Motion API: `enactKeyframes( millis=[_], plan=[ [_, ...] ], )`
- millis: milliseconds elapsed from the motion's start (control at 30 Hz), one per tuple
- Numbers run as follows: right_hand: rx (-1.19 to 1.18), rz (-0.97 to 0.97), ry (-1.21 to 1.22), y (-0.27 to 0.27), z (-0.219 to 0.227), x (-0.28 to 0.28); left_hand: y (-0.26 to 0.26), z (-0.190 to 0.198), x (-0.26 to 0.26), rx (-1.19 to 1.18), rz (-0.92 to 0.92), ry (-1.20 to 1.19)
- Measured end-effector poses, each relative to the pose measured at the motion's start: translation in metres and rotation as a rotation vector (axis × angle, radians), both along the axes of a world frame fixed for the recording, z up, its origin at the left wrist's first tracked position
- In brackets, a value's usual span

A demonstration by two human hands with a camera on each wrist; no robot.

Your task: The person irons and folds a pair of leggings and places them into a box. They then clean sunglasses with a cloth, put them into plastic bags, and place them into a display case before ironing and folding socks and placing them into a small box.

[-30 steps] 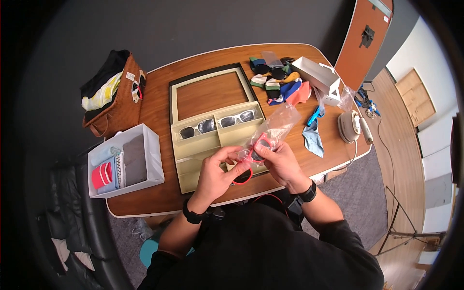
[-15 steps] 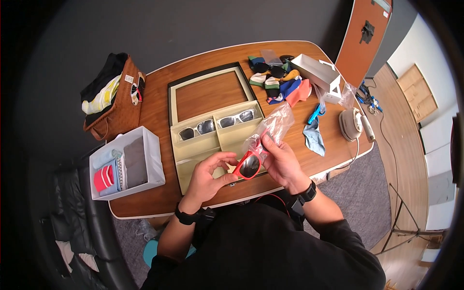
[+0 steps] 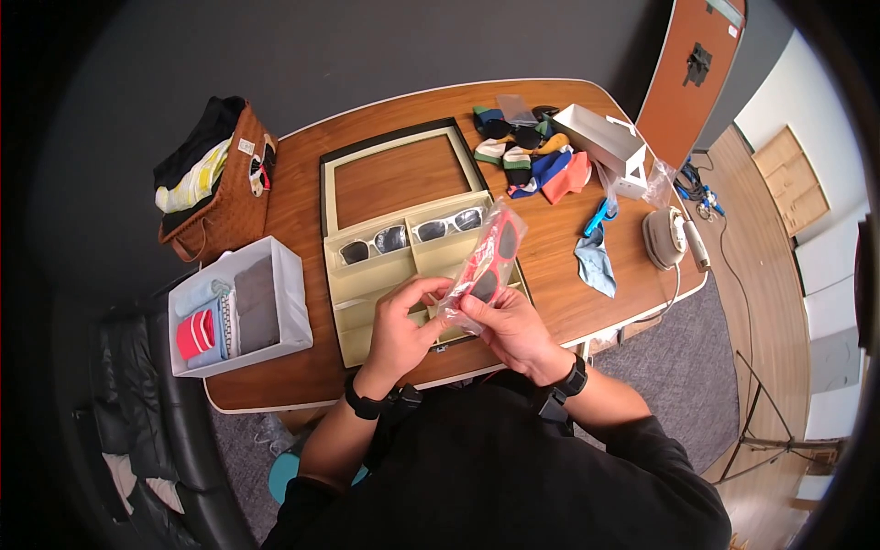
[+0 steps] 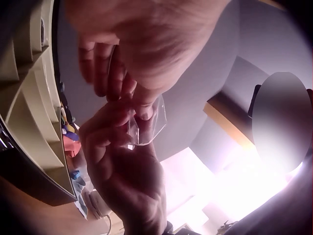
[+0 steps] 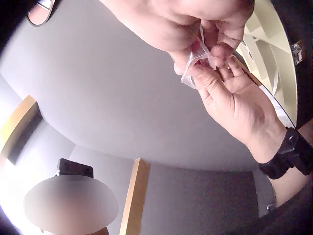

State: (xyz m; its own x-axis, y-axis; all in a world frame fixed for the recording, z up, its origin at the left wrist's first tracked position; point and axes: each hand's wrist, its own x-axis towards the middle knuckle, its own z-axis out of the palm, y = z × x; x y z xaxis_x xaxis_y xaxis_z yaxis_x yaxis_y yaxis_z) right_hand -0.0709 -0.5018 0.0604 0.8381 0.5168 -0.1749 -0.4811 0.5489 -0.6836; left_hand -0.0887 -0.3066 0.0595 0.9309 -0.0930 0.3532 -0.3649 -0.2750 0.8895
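Observation:
Red-framed sunglasses [image 3: 507, 241] with dark lenses lie inside a clear plastic bag [image 3: 464, 321], angled up and away over the display case. My right hand [image 3: 524, 334] grips the near end of the sunglasses through the plastic, thumb on top. At the bag's near edge, my left hand [image 3: 401, 323] pinches the film between thumb and fingers. Both wrist views have the fingertips of the two hands meeting around the bag's edge [image 5: 189, 78]. Below the hands is the open display case [image 3: 341, 291] with cream compartments, two pairs of white-framed sunglasses [image 3: 449, 225] in its back row.
Right of the case lie several colourful socks [image 3: 550, 172], dark sunglasses [image 3: 527, 137], a white box [image 3: 600, 147], a blue item [image 3: 600, 218] on a light-blue cloth [image 3: 596, 268] and a garment steamer [image 3: 664, 240]. At left stand a bin of folded clothes [image 3: 291, 302] and a brown basket [image 3: 220, 215].
The red sunglasses, partly outside the bag earlier, now sit inside it and point up and away. My left hand has come from beside the frame to the bag's edge.

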Motion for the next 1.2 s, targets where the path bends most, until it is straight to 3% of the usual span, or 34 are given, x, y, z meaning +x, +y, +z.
enactKeyframes(
  millis=[267, 367, 400, 433, 533, 567, 633, 733, 867, 933, 1067, 1167, 1200],
  plan=[
    [-0.098, -0.076, -0.066, 0.0, -0.014, 0.005, 0.007, -0.006, -0.009, -0.04, 0.052, 0.048],
    [-0.079, -0.108, -0.064, 0.002, -0.017, 0.005, 0.008, -0.012, -0.01, -0.141, 0.051, 0.132],
    [-0.066, -0.126, -0.053, 0.002, -0.018, 0.005, 0.006, -0.012, -0.011, -0.28, 0.035, 0.163],
    [-0.065, -0.125, -0.053, 0.004, -0.013, 0.004, 0.002, -0.007, -0.011, -0.417, 0.018, 0.193],
    [-0.073, -0.236, -0.027, 0.008, -0.001, 0.002, -0.01, 0.014, -0.014, -0.529, 0.007, 0.221],
    [-0.091, -0.214, -0.039, 0.006, -0.003, 0.002, -0.009, 0.01, -0.014, -0.527, 0.013, 0.222],
    [-0.106, -0.19, -0.054, 0.007, -0.008, 0.003, -0.005, -0.006, -0.01, -0.287, -0.11, 0.237],
    [-0.087, -0.154, -0.093, 0.004, -0.014, 0.003, -0.006, -0.015, -0.008, -0.269, -0.032, 0.216],
    [0.027, -0.346, -0.01, 0.002, 0.006, 0.006, 0.003, -0.01, -0.012, -0.348, -0.01, 0.266],
    [0.015, -0.332, -0.065, -0.013, -0.007, 0.018, 0.014, -0.012, -0.015, -0.387, -0.013, 0.317],
    [-0.041, -0.172, -0.095, -0.025, -0.02, 0.032, 0.049, -0.012, -0.013, -0.344, 0.036, 0.362],
    [-0.32, -0.057, -0.221, -0.015, -0.006, 0.05, 0.085, -0.014, 0.0, -0.102, 0.155, 0.285],
    [-0.315, -0.047, -0.22, -0.008, -0.006, 0.06, 0.096, -0.011, 0.004, -0.1, 0.167, 0.286]
  ],
)
